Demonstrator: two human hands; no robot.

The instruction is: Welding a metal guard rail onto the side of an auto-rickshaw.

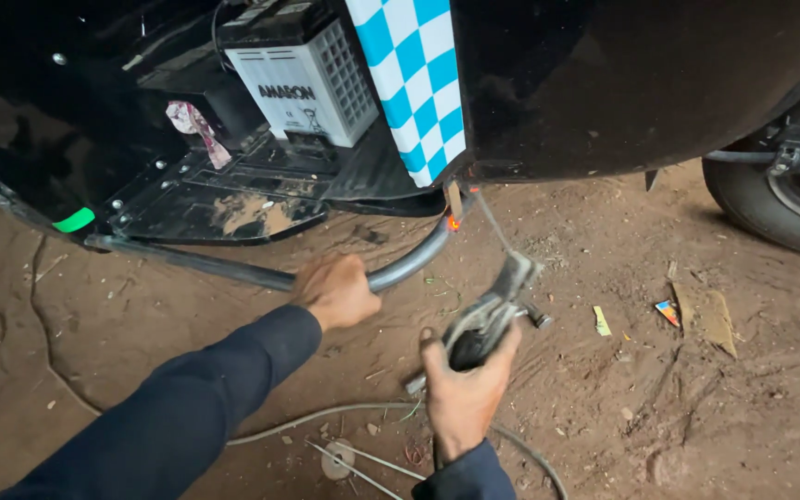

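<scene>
Visible are two hands (335, 289), one battery (303, 83), one curved metal tube (261, 273), one lever assembly (493, 315), one tyre (770, 199), and one pink rag (194, 125).

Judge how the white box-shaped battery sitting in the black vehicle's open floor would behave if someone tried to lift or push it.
The battery looks blocky and solid, so probably heavy for its size. Its flat sides and broad base suggest it would slide rather than roll or tip. The ribbed casing should give some grip.

Dull grey metal tube (409, 264), worn metal lever (493, 310), glossy black body panel (622, 83), white ribbed plastic battery (303, 83), rough reddish dirt ground (604, 407).
</scene>
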